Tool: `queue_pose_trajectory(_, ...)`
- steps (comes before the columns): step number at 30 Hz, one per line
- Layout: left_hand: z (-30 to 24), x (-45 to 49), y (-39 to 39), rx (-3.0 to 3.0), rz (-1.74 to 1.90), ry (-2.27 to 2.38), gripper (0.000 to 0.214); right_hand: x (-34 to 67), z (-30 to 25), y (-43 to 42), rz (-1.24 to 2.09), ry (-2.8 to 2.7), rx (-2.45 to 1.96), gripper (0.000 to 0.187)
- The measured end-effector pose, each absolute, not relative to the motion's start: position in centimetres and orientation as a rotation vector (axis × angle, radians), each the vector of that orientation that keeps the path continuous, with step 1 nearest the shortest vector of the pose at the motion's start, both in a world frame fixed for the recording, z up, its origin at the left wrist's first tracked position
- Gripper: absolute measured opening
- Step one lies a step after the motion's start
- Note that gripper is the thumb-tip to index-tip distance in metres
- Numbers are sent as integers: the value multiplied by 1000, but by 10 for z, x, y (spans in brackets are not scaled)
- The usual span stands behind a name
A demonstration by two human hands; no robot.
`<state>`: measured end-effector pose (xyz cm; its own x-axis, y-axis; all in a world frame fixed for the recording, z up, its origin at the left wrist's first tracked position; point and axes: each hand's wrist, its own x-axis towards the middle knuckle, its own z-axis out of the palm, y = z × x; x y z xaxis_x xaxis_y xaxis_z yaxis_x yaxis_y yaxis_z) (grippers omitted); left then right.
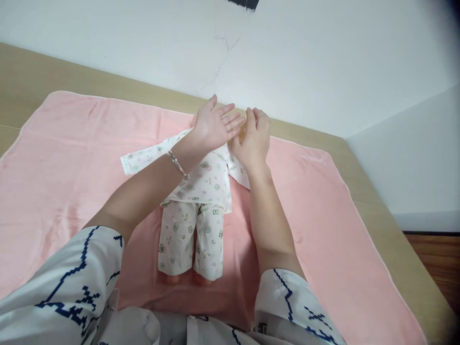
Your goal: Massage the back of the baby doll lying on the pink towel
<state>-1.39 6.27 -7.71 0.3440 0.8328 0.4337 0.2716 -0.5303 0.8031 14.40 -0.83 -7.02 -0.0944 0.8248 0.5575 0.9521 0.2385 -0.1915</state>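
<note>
My left hand (217, 123) is open, palm up, with its fingers stretched to the right. Just beside it, my right hand (254, 139) curves its fingers around a small amber, see-through thing (244, 130), mostly hidden, whose kind I cannot make out. Both hands are above the upper end of a doll (174, 278) lying on its back. The doll wears a white printed long-sleeved top (208, 179) and matching trousers (178, 237). Its feet show at the trouser ends, while its head is hidden behind my hands and left forearm.
A pink blanket (305, 206) with a pale edge lies under the doll, spread over a light wooden table (373, 225). Behind the table rises a white wall (143, 43) with cracks and a dark patch at the top. Reddish-brown wood (434, 258) shows at the lower right.
</note>
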Motion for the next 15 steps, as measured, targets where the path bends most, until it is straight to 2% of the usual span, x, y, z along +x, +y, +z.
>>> queue_pose_trajectory(5,-63,-55,-2,1747,965,927,73,139,-65,-14,-344,-1929,-1663,60)
queue_pose_trajectory(10,-50,-85,-36,1288,818,683,74,133,-72,-16,-364,-1882,-1690,41)
queue_pose_trajectory(15,-46,-88,-45,1435,859,758,78,111,-73,-32,-258,-1891,-1565,45)
